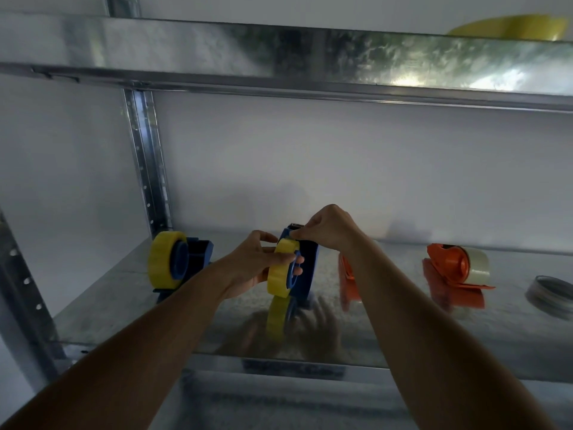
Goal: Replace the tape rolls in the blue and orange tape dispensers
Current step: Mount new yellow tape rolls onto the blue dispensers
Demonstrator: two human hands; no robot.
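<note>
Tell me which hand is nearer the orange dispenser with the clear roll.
Right. The right hand pinches at the blue dispenser's top, left of the orange dispenser; the left hand, on the yellow roll, is farther left.

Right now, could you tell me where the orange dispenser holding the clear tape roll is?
In the head view, the orange dispenser lies on the metal shelf to the right of both hands, with a grey ring further right.

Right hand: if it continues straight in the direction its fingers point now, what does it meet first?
The right hand points left, pinching at the blue dispenser top. Going on, it probably meets the left hand fingers first; depth is unclear.
</note>
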